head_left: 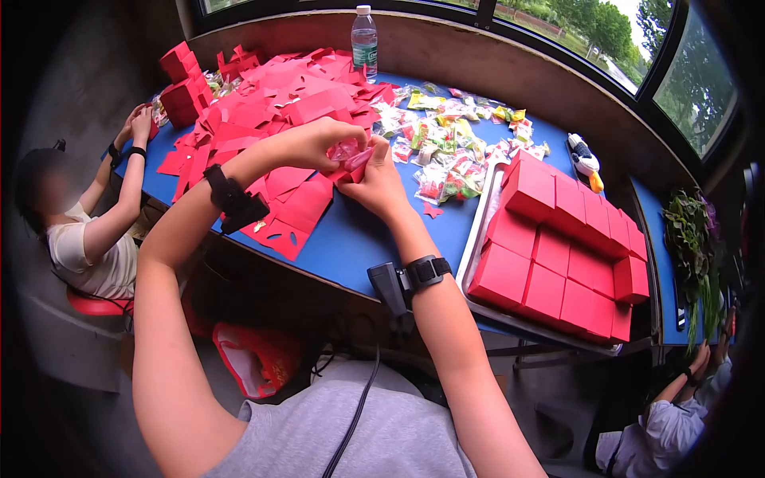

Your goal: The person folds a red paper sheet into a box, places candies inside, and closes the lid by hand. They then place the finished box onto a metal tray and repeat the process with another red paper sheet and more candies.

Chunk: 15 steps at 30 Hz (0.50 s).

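Note:
Just over the near side of the blue table, my left hand (331,143) and my right hand (378,182) meet, both with curled fingers. Between them is a small red paper box (348,169), gripped from either side and mostly covered by the fingers. Shiny pink wrapped candy (343,150) shows at the left fingers; how far it sits inside the box is hidden. Beneath and left of my hands lie flat red paper box blanks (291,211) with cut-outs. A heap of wrapped candies (446,139) spreads to the right of my right hand.
A white tray (472,259) of finished red boxes (550,251) stands at the right. A water bottle (364,44) is at the back, near a white and navy object (584,162) by the window. At left a person (96,231) handles red paper beside stacked boxes (183,88).

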Each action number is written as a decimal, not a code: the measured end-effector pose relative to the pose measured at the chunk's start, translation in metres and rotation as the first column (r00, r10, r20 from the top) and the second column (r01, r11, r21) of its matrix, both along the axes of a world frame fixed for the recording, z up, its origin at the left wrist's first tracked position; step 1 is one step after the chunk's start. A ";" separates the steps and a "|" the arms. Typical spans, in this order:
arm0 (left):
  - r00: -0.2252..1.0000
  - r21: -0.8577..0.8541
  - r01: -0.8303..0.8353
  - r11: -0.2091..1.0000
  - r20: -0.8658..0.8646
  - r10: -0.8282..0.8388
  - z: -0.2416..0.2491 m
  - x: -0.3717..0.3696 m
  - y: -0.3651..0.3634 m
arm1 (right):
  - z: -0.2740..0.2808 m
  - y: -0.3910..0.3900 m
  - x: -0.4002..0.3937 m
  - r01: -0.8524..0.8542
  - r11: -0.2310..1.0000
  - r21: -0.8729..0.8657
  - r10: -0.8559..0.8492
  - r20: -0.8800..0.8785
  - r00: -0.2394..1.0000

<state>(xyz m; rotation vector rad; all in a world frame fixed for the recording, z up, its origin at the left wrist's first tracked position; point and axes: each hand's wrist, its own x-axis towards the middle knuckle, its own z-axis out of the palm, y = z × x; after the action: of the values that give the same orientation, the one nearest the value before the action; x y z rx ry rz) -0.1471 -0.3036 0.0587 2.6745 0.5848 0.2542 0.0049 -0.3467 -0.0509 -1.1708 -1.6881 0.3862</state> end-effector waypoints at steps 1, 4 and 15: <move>0.999 -0.052 -0.012 0.999 -0.043 0.010 -0.001 -0.001 0.002 | 0.000 0.000 0.000 0.003 1.000 0.000 -0.003 -0.001 1.000; 0.989 -0.387 -0.054 0.920 0.109 0.104 -0.003 -0.011 0.004 | 0.002 -0.002 0.001 0.018 0.998 -0.066 -0.020 -0.025 0.999; 0.876 0.100 -0.451 0.887 0.239 0.419 -0.040 0.020 0.004 | 0.002 -0.002 0.000 0.024 0.999 -0.039 -0.024 0.012 1.000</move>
<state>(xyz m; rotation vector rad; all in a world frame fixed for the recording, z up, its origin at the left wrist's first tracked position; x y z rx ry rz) -0.1274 -0.2995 0.0185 2.5744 1.1378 0.7274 0.0049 -0.3491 -0.0493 -1.2228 -1.6817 0.3997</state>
